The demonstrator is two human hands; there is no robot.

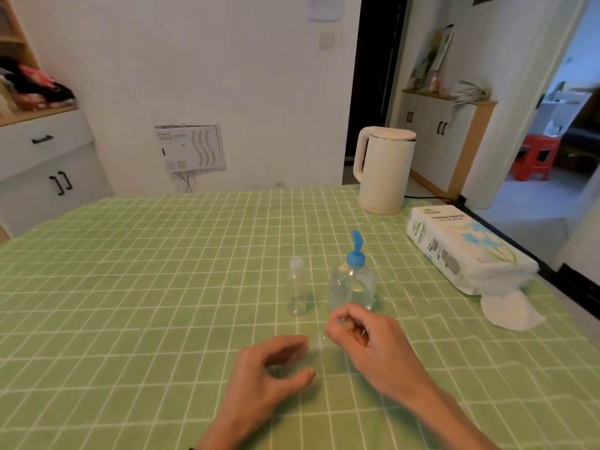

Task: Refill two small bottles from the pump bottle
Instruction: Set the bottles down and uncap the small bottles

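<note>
A clear pump bottle (352, 285) with a blue pump head stands upright on the green checked tablecloth (162, 287). To its left stands a small clear bottle (296, 289) with a white cap. Nearer to me, my left hand (269, 371) curls its fingers and thumb round a second small clear bottle (318, 343), which is faint and hard to make out. My right hand (363, 336) pinches that bottle's top end, just in front of the pump bottle. Whether a cap sits there is hidden by the fingers.
A white electric kettle (383, 170) stands at the far right of the table. A tissue paper pack (461, 248) lies along the right edge, with a loose tissue (509, 311) beside it. Cabinets line the walls behind.
</note>
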